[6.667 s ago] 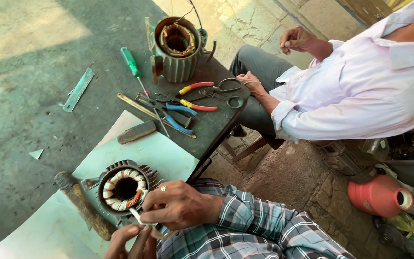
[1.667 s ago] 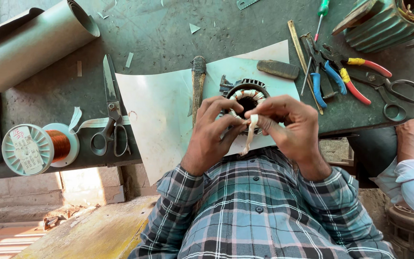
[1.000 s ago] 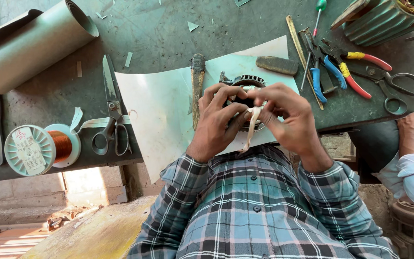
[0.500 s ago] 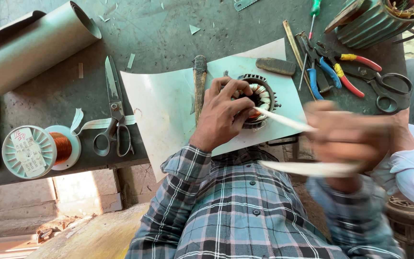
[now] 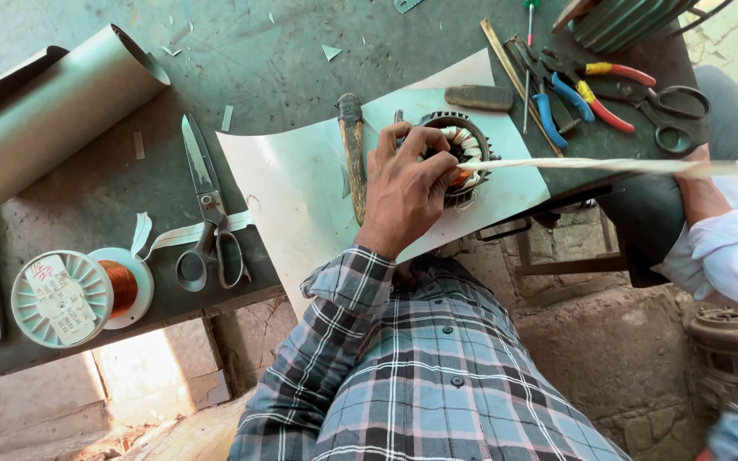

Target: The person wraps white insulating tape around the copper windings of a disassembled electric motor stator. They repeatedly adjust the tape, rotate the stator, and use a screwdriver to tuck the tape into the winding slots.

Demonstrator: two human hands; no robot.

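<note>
We are pressing our left hand (image 5: 407,183), fingers curled, onto the stator (image 5: 463,154); the white tape (image 5: 591,165) is stretching rightward from it, our right hand unseen.

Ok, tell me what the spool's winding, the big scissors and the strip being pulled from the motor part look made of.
Spool: white plastic flanges, winding looks like bare copper wire, shiny orange-brown.
Scissors: dull grey steel, worn blades and loops.
Strip: pale, flat and flexible, probably cloth tape or paper; too blurred to settle. It runs from the motor part under the left hand.
</note>
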